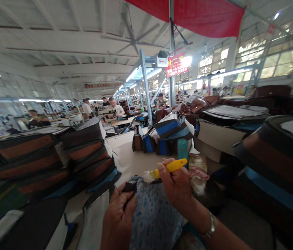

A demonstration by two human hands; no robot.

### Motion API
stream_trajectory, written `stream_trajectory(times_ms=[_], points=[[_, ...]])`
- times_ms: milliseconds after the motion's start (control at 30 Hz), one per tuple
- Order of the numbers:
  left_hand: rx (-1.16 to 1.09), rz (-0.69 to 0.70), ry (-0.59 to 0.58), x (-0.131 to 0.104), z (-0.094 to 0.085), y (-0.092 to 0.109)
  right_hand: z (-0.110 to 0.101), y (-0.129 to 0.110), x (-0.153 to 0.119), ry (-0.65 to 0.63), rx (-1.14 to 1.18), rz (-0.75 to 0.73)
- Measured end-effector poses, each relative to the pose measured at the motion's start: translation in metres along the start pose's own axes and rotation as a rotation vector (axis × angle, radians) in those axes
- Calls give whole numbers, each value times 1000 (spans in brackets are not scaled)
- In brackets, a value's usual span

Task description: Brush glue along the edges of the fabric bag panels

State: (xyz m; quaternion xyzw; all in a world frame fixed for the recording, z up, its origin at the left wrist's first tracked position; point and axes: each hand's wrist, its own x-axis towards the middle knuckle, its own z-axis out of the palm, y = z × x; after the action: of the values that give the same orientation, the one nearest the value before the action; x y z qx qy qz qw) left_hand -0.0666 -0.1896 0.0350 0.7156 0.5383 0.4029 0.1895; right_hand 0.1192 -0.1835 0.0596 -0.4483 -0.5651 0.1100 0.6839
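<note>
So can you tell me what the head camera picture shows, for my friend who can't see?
A person's right hand holds a yellow-handled tool against blue patterned fabric, which the left hand grips. Stacks of brown, black and blue bags surround the white table.

Stacks of brown-and-black bag panels [84, 152] stand on the left of the table [133, 156], and another pile [26, 156] sits further left. Across the table, blue-striped bag pieces [167, 133] lean together, with a teal bottle [182, 148] just in front of them. A bundle of scraps [197, 172] lies beside the bottle. More stacked panels [273, 163] crowd the right side. Overhead hangs a red cloth [200, 15], with a red sign [176, 65] on the blue post [145, 83]. Further back, a seated person [115, 108] works at another table.
</note>
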Motion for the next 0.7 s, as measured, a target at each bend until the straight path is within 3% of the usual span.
stream_trajectory(times_ms=[100,233,333,467,600,700], points=[[24,13,-47,5,2,-11,5,1,-7,26,68,-11],[93,-34,19,18,6,-27,11,6,-18,54,-123,-355],[150,-30,45,27,7,-30,7,5,-29,85,-127,-422],[270,-82,63,29,9,-21,-11,4,-51,143,-45,-351],[208,-95,183,22,10,-11,-40,19,-76,257,26,-232],[169,-95,154,24,2,-12,-67,36,-92,365,22,4]])
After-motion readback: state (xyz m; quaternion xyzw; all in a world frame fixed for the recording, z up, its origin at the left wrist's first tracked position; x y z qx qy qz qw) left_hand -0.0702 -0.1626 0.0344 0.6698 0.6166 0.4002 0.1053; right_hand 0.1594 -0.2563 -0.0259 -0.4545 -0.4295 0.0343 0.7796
